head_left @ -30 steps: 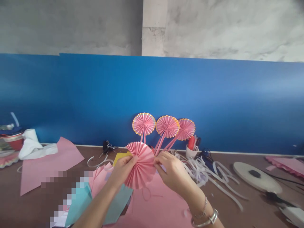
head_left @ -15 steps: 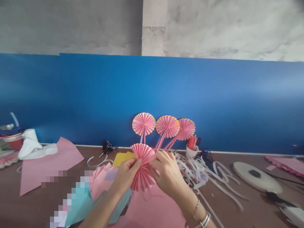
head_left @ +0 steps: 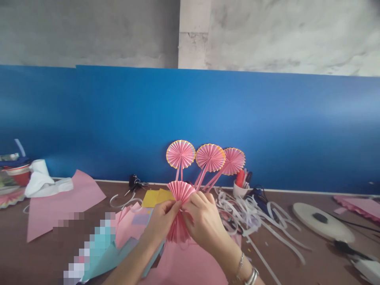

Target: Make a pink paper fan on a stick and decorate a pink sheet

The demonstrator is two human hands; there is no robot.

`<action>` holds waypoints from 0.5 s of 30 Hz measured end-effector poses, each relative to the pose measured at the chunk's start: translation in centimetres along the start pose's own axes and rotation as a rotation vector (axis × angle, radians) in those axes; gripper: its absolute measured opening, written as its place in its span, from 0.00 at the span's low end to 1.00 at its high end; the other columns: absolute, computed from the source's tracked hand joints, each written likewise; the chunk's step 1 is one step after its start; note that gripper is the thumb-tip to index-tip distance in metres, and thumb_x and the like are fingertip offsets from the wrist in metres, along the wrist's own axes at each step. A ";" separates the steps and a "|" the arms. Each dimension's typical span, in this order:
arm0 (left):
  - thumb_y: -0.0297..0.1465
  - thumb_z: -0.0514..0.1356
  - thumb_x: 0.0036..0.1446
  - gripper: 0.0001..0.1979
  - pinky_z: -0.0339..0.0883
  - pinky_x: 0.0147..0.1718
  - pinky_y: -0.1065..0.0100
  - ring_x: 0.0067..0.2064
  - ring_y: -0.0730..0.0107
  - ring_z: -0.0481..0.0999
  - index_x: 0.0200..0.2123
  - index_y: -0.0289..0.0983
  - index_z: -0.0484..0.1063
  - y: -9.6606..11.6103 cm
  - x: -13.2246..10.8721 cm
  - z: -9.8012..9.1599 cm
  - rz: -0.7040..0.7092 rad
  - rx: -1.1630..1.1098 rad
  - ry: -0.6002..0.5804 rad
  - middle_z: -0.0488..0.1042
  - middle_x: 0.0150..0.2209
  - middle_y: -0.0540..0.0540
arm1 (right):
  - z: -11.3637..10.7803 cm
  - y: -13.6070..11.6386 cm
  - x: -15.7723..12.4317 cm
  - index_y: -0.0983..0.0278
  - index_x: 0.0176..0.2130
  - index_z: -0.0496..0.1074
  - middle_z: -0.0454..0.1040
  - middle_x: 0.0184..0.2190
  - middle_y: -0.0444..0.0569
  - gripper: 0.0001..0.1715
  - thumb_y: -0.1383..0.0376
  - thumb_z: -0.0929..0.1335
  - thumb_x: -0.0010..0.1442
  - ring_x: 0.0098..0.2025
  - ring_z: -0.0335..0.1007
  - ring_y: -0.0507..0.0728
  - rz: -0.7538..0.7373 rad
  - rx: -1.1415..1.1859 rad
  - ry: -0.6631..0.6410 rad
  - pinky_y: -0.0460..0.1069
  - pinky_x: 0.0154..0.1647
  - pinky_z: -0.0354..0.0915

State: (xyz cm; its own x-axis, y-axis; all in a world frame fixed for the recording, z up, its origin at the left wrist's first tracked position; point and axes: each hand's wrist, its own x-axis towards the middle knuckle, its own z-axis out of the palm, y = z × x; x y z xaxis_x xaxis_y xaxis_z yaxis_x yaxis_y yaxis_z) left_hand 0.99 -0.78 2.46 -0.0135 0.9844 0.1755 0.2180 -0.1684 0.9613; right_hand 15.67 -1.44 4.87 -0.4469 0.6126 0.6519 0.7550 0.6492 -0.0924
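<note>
A pink pleated paper fan (head_left: 180,192) is pinched at its middle between both hands, above the brown table (head_left: 297,261). My left hand (head_left: 162,221) grips its left side with the fingers closed. My right hand (head_left: 202,219), with bracelets at the wrist, grips its right side, fingers closed too. The fan is squeezed narrow, spreading above and below the fingers. Under the hands lies a pink paper sheet (head_left: 192,265).
Three finished pink paper fans on sticks (head_left: 208,158) lean on the blue wall. White paper strips (head_left: 252,213), a pen cup (head_left: 240,186), scissors (head_left: 135,184), yellow paper (head_left: 156,196), another pink sheet (head_left: 62,206), a round white disc (head_left: 322,221) and teal paper (head_left: 109,253) lie about.
The two hands have come together, folding the wide open fan into a narrow pinched shape. The hands and fan sit slightly lower than before.
</note>
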 end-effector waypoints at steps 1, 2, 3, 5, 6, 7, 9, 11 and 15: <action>0.50 0.55 0.51 0.23 0.57 0.25 0.70 0.27 0.68 0.67 0.21 0.35 0.71 0.0 -0.1 0.1 -0.001 -0.006 0.001 0.68 0.21 0.50 | 0.1 -0.1 0.0 0.63 0.27 0.67 0.65 0.28 0.45 0.08 0.72 0.64 0.57 0.34 0.57 0.54 -0.004 0.007 0.009 0.50 0.35 0.48; 0.51 0.55 0.51 0.24 0.57 0.24 0.70 0.26 0.68 0.66 0.21 0.35 0.70 0.1 -0.1 0.1 0.000 -0.010 0.004 0.68 0.21 0.50 | 0.1 -0.1 0.0 0.63 0.27 0.67 0.65 0.28 0.45 0.09 0.72 0.64 0.57 0.34 0.57 0.54 -0.009 0.013 0.018 0.50 0.35 0.48; 0.51 0.55 0.50 0.24 0.57 0.24 0.71 0.26 0.68 0.66 0.21 0.35 0.70 0.1 -0.1 0.1 0.002 -0.012 0.011 0.67 0.20 0.50 | 0.2 -0.1 0.0 0.63 0.26 0.67 0.65 0.27 0.45 0.09 0.72 0.64 0.57 0.34 0.57 0.54 -0.013 0.018 0.029 0.50 0.34 0.48; 0.52 0.56 0.49 0.25 0.56 0.23 0.71 0.25 0.70 0.64 0.20 0.35 0.69 0.2 -0.1 0.1 0.007 -0.009 0.032 0.65 0.19 0.51 | 0.2 0.0 0.0 0.63 0.25 0.66 0.65 0.27 0.45 0.09 0.73 0.64 0.56 0.33 0.57 0.54 -0.013 0.024 0.056 0.50 0.34 0.48; 0.52 0.56 0.49 0.25 0.56 0.23 0.71 0.25 0.70 0.64 0.19 0.35 0.69 0.2 -0.1 0.1 0.008 -0.007 0.043 0.64 0.19 0.51 | 0.2 0.0 0.0 0.63 0.25 0.66 0.65 0.27 0.45 0.09 0.73 0.64 0.55 0.33 0.57 0.54 -0.008 0.028 0.067 0.50 0.34 0.48; 0.52 0.56 0.49 0.25 0.55 0.23 0.71 0.24 0.71 0.63 0.19 0.35 0.68 0.2 -0.1 0.0 0.008 -0.007 0.050 0.63 0.18 0.52 | 0.1 0.1 0.0 0.64 0.25 0.66 0.65 0.27 0.45 0.09 0.73 0.65 0.55 0.33 0.57 0.54 -0.002 0.031 0.076 0.50 0.35 0.48; 0.52 0.56 0.49 0.25 0.54 0.22 0.71 0.23 0.72 0.62 0.18 0.35 0.67 0.4 -0.1 0.0 0.002 -0.009 0.053 0.61 0.18 0.52 | 0.0 0.1 0.0 0.64 0.25 0.67 0.65 0.27 0.45 0.09 0.73 0.65 0.55 0.33 0.58 0.54 0.007 0.040 0.083 0.51 0.35 0.48; 0.52 0.56 0.49 0.25 0.54 0.22 0.71 0.23 0.72 0.61 0.18 0.36 0.66 0.5 -0.2 0.0 -0.009 -0.016 0.041 0.61 0.18 0.53 | -0.1 0.2 0.0 0.63 0.25 0.68 0.65 0.27 0.44 0.09 0.72 0.65 0.56 0.33 0.58 0.54 0.006 0.046 0.077 0.51 0.36 0.48; 0.51 0.56 0.49 0.24 0.53 0.22 0.71 0.24 0.72 0.61 0.19 0.36 0.66 0.7 -0.5 0.1 -0.021 -0.014 0.023 0.61 0.18 0.53 | -0.3 0.1 0.1 0.63 0.25 0.68 0.66 0.27 0.45 0.11 0.71 0.64 0.59 0.33 0.58 0.53 -0.001 0.051 0.069 0.51 0.37 0.49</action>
State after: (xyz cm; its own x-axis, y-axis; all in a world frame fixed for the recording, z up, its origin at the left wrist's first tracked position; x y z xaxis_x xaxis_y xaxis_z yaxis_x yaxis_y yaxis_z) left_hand 1.28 -1.35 3.05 -0.0405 0.9863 0.1596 0.2035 -0.1483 0.9678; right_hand 15.79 -1.44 5.15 -0.4123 0.5804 0.7022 0.7286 0.6728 -0.1284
